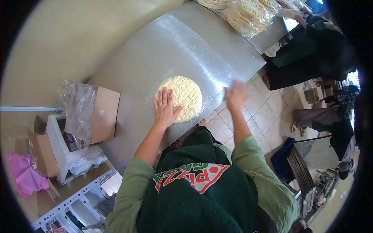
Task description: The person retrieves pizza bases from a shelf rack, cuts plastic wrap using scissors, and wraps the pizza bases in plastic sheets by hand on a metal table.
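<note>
At the left end of the metal bench [132, 73] stands a cardboard carton [105, 114] with loose plastic wrap [79, 112]. The left hand [166, 110] lies palm down on the left part of a round, flat dough disc [188, 97]; its grip is spread flat and clasps nothing. The disc rests near the front edge of the bench, apparently on clear film. To the right, the right hand [236, 97] is raised near the bench edge, apart from the disc. Blur hides its finger spread; no held object is visible.

Caution: uneven palm pressure could thin the disc on one side. Slipping film could carry it toward the edge.

Markings: the apron [190, 206] bears an inverted print, apparently "PIZZA"; its green lettering is not reliably legible.
</note>
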{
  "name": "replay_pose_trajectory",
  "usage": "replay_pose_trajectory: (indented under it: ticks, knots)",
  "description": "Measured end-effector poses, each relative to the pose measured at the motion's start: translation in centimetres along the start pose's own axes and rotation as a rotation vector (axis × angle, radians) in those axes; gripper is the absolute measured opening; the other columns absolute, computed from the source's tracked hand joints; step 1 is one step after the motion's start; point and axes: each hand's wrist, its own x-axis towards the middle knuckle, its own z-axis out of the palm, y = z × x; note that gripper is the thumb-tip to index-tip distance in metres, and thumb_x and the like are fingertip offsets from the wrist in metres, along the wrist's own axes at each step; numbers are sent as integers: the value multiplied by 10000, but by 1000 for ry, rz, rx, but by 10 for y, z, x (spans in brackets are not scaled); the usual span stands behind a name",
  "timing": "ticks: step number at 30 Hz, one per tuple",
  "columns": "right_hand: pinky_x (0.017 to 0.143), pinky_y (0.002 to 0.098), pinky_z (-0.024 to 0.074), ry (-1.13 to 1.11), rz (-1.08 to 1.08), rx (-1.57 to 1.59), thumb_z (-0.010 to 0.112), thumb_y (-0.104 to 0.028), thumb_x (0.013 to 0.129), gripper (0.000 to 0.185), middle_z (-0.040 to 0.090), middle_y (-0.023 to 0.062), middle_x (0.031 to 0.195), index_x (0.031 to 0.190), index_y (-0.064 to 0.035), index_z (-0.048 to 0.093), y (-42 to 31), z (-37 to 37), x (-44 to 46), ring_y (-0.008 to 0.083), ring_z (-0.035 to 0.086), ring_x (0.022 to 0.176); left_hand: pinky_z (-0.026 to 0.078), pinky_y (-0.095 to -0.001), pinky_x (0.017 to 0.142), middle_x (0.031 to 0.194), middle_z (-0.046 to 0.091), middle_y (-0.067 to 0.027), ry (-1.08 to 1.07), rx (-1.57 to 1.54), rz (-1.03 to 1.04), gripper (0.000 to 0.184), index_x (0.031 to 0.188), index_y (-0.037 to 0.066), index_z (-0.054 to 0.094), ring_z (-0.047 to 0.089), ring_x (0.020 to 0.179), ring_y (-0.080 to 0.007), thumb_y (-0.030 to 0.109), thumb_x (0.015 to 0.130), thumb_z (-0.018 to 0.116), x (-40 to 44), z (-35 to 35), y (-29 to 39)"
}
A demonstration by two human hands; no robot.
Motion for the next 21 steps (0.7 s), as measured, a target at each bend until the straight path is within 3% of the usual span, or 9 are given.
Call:
replay_pose_trajectory:
  ticks: [1, 4, 7, 8, 10, 11, 15, 18, 21]
  knots:
    - [1025, 600, 70, 70, 242, -25, 412, -462, 873, 669, 188, 129, 1454, 1397, -104, 200, 19, 1, 4, 309, 128, 1351, 50, -537, 1059, 1459, 104, -177, 22, -36, -63, 771, 1402, 77, 172, 91, 1354, -311, 467, 829, 512, -2, -3, 0]
    - [1020, 583, 147, 368, 141, 2, 434, -411, 876, 636, 208, 123, 1450, 1391, -101, 226, 27, -5, 17, 308, 151, 1345, 97, -499, 1062, 1432, 150, -209, 184, -291, -281, 742, 1384, 46, 192, 133, 1338, -321, 440, 844, 514, -17, 1, 0]
    - [1047, 545, 160, -7, -605, 53, 401, -374, 886, 515, 218, 112, 1444, 1349, -165, 315, -42, 7, 29, 282, 196, 1332, 206, -454, 1035, 1391, 240, -183, 449, -999, -642, 643, 1360, 43, 230, 237, 1295, -277, 385, 882, 489, -34, 23, 8]
    - [1057, 537, 138, -78, -777, 76, 357, -441, 902, 533, 191, 99, 1455, 1372, -200, 281, -60, 10, 27, 273, 167, 1344, 258, -448, 1009, 1375, 286, -149, 480, -1327, -819, 576, 1349, 63, 265, 282, 1270, -240, 359, 901, 471, -39, 19, 19]
    - [1061, 532, 128, -52, -820, 9, 330, -479, 901, 546, 173, 93, 1461, 1380, -225, 266, -58, 6, 52, 264, 149, 1350, 359, -380, 899, 1245, 432, -115, 307, -1418, -1078, 520, 1278, 28, 337, 426, 1129, -207, 366, 905, 467, -45, 6, 25]
    - [1063, 529, 122, -37, -844, -26, 317, -497, 901, 552, 165, 91, 1464, 1385, -238, 258, -59, 4, 69, 259, 140, 1353, 371, -367, 861, 1196, 462, -101, 300, -1415, -1073, 506, 1253, 25, 361, 450, 1082, -196, 379, 905, 462, -44, 4, 26]
    - [1044, 560, 132, 30, -407, -62, 351, -484, 893, 550, 178, 102, 1458, 1379, -236, 279, 4, -15, 163, 267, 145, 1350, 406, -342, 793, 1096, 536, -67, 194, -1534, -1081, 494, 1197, 30, 431, 515, 981, -181, 427, 904, 449, -33, -8, 17]
    - [1028, 581, 147, 111, 325, -33, 428, -416, 879, 606, 151, 104, 1466, 1372, -98, 274, 48, -60, 186, 264, 119, 1357, 416, -337, 841, 1167, 522, -89, 237, -1655, -1082, 503, 1214, 43, 445, 507, 1050, -199, 441, 905, 440, -24, -12, 10]
    - [996, 555, 241, 555, 206, -153, 498, -312, 850, 548, 283, 139, 1408, 1304, -35, 364, 65, -56, 173, 287, 268, 1298, 418, -370, 891, 1195, 506, -107, 304, -1626, -950, 488, 1226, 48, 423, 495, 1095, -226, 415, 905, 450, -21, -8, 17]
